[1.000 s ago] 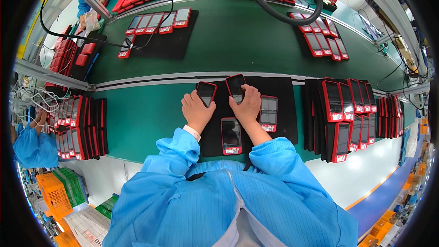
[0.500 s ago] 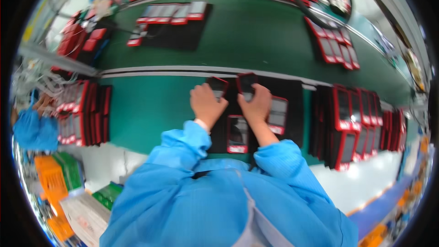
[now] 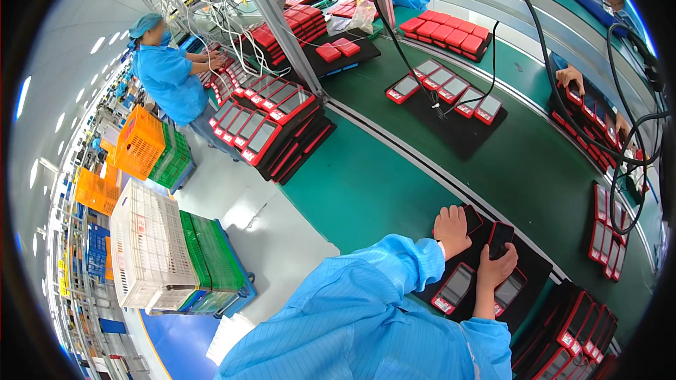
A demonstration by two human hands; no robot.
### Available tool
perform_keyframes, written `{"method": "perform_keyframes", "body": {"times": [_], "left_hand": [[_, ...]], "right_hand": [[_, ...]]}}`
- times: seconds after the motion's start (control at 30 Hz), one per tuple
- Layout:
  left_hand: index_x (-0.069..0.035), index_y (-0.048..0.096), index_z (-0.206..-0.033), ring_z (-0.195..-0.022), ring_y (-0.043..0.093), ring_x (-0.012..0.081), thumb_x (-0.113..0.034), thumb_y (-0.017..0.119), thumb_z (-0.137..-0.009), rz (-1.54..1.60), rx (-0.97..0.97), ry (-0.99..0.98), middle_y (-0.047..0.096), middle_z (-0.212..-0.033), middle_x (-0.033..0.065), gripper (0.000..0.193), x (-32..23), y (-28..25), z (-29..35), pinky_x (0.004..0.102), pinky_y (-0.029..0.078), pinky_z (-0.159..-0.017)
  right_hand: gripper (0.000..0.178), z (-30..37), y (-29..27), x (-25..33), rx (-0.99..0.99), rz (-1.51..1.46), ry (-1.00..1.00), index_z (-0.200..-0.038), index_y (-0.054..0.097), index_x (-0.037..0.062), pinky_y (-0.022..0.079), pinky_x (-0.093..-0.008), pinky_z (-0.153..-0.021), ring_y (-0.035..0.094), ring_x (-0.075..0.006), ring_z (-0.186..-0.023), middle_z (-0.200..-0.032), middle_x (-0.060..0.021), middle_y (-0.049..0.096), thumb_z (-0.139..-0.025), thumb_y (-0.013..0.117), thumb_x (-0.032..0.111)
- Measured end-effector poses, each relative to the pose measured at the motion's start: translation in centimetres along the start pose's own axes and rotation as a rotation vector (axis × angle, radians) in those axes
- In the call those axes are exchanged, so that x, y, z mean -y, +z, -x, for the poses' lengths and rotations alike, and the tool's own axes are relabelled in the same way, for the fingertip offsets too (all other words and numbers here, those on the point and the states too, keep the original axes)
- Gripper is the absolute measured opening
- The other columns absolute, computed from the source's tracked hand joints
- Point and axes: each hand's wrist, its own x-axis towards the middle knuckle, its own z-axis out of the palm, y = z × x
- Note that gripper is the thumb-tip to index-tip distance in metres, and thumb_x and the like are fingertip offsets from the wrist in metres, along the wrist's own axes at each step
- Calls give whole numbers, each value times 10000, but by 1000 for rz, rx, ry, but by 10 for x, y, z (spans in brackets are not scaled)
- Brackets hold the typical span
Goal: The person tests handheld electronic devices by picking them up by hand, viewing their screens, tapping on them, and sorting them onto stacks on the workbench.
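Note:
On a black mat on the green bench, my left hand is closed on the edge of a red-framed handheld device with a dark screen. My right hand grips the lower part of a second such device, just right of the first. Between my forearms lies a third device, its grey screen up. Another device lies beyond my right wrist, partly covered by it. The fingers' undersides are hidden.
Stacked trays of red devices stand left and at the lower right. Across the metal rail, more devices lie on a mat among black cables. A co-worker in blue stands left, near crates on a trolley.
The view has swung left, bringing the co-worker, crates and left-hand stacks further into the picture. Both hands stay on the same two devices at the mat's far side.

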Motion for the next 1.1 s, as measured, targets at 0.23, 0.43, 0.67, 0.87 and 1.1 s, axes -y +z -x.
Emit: {"method": "perform_keyframes", "body": {"times": [0.23, 0.43, 0.67, 0.87, 1.1], "left_hand": [[42, 488, -978, -790, 486, 267, -252, 684, -496, -97, 138, -45, 470, -901, 124, 598, -9, 2, -14, 338, 450, -607], [70, 478, -1037, -819, 498, 267, -281, 715, -517, -138, 212, -69, 482, -939, 128, 670, -11, 0, -18, 337, 477, -589], [79, 470, -1052, -831, 496, 267, -291, 725, -531, -148, 250, -91, 483, -953, 127, 689, -12, 2, -18, 335, 503, -611], [89, 466, -1040, -818, 492, 263, -260, 709, -526, -148, 219, -54, 480, -943, 126, 667, -12, 0, -12, 325, 494, -579], [63, 477, -999, -797, 491, 258, -241, 676, -521, -214, 126, 3, 477, -909, 124, 600, -16, 4, -8, 329, 463, -595]], "right_hand": [[486, -4, 3, -3, -6, 22, 0, -1019, 460, 48, 360, -404, -839, 449, -310, -973, -986, -124, 490, -633, 693, 229], [488, -4, 4, -2, 5, 39, 7, -1019, 460, 49, 362, -404, -839, 450, -308, -977, -988, -121, 490, -632, 695, 232], [486, -3, 2, -1, 14, 36, 26, -1019, 464, 52, 360, -403, -842, 448, -306, -979, -990, -116, 491, -633, 692, 241], [480, -2, 1, -4, 16, 38, 15, -1011, 467, 50, 356, -398, -847, 447, -300, -977, -991, -115, 491, -633, 691, 241], [478, -3, -2, -3, 12, 48, 29, -999, 472, 54, 359, -394, -842, 454, -298, -963, -982, -116, 498, -623, 697, 244]]}}
